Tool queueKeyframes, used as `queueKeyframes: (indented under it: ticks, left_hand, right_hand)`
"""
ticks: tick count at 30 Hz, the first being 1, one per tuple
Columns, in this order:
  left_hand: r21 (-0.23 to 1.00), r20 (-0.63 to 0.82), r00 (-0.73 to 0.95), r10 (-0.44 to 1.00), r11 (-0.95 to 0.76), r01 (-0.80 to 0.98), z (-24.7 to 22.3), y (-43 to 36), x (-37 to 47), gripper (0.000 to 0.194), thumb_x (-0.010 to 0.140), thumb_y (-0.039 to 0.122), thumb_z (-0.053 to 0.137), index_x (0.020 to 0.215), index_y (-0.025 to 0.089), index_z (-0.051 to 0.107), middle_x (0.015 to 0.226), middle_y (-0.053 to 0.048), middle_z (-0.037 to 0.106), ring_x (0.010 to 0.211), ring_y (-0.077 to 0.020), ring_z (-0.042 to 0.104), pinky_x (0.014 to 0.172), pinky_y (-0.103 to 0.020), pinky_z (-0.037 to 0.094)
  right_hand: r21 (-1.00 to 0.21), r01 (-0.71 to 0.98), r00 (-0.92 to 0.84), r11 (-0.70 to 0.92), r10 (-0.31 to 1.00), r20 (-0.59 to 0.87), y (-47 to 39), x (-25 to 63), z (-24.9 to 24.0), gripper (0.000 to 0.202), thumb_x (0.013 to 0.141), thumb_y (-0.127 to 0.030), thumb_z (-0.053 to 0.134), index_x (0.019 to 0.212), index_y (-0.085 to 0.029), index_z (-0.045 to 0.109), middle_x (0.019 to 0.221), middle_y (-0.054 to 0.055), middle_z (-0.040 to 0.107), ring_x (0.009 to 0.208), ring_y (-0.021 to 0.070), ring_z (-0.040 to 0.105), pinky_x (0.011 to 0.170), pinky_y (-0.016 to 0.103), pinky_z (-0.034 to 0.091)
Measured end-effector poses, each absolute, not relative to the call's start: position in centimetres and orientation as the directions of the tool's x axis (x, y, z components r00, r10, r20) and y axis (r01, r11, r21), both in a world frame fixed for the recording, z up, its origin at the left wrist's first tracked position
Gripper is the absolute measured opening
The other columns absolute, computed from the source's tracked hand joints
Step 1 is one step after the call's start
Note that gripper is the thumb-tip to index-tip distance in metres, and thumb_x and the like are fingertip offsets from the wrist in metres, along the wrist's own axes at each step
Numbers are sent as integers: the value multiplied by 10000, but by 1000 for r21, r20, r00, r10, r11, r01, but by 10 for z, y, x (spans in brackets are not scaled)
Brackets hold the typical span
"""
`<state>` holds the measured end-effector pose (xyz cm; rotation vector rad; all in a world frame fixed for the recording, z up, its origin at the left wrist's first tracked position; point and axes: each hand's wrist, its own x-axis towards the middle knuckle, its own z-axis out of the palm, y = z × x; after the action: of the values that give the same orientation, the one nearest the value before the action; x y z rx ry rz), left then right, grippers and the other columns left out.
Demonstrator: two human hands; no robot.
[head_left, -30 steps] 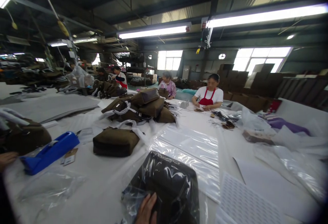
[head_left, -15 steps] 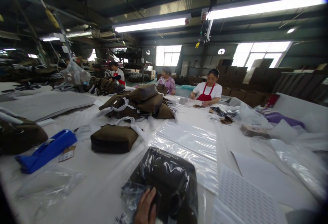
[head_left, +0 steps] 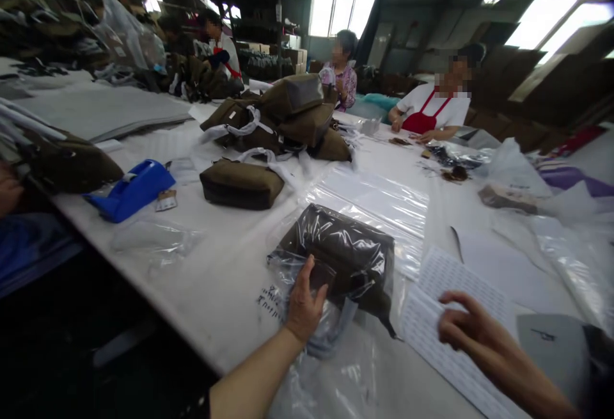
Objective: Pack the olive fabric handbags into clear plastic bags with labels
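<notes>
A dark olive handbag [head_left: 343, 240] lies on the table inside a clear plastic bag, its handle end toward me. My left hand [head_left: 304, 307] rests on the near left part of the plastic, thumb and fingers apart. Off to the right, my right hand [head_left: 472, 332] hovers over a white sheet printed with small repeated marks [head_left: 458, 284]. Its index finger is stretched out and the other fingers are loosely bent, with nothing visible in them. Beyond the wrapped handbag lies a stack of flat clear plastic bags [head_left: 378, 198].
Another olive handbag [head_left: 242, 183] and a pile of handbags [head_left: 302, 115] stand farther back. A blue tape dispenser [head_left: 137, 190] is on the left near the table edge. Across the table sits a person in a red apron [head_left: 422, 121]. Part of another person's hand [head_left: 8, 189] shows at far left.
The view has tilted down and shifted, bringing my right hand into sight over the printed sheet. My left hand stays on the plastic around the handbag.
</notes>
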<state>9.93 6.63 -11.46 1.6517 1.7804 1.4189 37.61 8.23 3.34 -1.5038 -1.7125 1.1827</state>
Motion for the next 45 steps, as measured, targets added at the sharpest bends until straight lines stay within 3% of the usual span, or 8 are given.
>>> queueKeyframes:
  ticks: [3,7,16,21,26,30,37,45]
  left_hand:
    - [841,366,-291,884,-180,510,-116,64,97,665,847,188,517,1410,256,170,1406,-100,405,1273,-216,417,1038,-433,393]
    - [876,352,-309,883,-195,442,-117,63,94,659,846,199,516,1411,237,178,1395,-105,423,1266,-222,427,1028,-425,413]
    - [749,393,-156,906,-217,626,-120,69,96,331,874,140,441,1194,160,525,1434,-124,352,1311,-238,357,1049,-431,399]
    - [696,446,-114,887,-264,668,-93,68,83,306,871,129,449,1154,159,559,1425,-131,353,1303,-256,361,1037,-453,405]
    - [536,543,247,803,-558,633,-70,-1,47,535,766,-53,382,1208,218,515,1272,-60,534,1239,-179,434,1040,-392,396]
    - [451,294,627,722,-683,575,-89,-63,46,708,705,18,416,1394,109,279,1369,-120,458,1306,-245,353,1065,-469,342]
    - [705,266,143,953,-293,646,-98,-56,73,217,901,277,418,965,207,614,955,-54,694,918,-191,638,854,-331,506]
    - [878,-398,-250,882,446,173,-70,-63,15,457,825,587,402,727,169,558,483,24,554,431,-153,561,448,-249,464]
  right_hand:
    - [-761,603,-601,239,764,-236,122,274,48,185,824,-335,558,865,-217,422,634,-31,562,564,128,536,537,246,415]
    - [-171,754,-648,635,674,-356,157,167,35,245,756,-237,618,925,-183,449,790,57,651,741,213,634,611,272,424]
    - [183,913,-310,366,911,-273,218,207,31,579,686,-488,704,1069,-135,452,824,164,661,811,345,642,653,401,471]
    - [-138,808,-554,573,818,151,173,333,33,416,820,-307,580,1177,-188,402,1007,110,652,953,262,613,788,410,489]
    - [12,336,-925,942,327,192,75,406,-25,349,821,-66,532,1087,-290,505,1282,7,539,1265,238,384,1028,468,311]
    - [-55,340,-859,939,333,389,59,399,-66,354,826,-62,520,1103,-282,511,1171,4,619,1222,209,438,1029,456,326]
    - [-570,433,-450,698,715,534,70,358,-75,164,865,-180,509,1023,-219,496,858,29,652,834,168,644,722,329,556]
    - [-784,540,20,305,927,375,-6,268,-57,182,891,-383,473,874,-203,451,640,25,611,521,173,606,470,269,466]
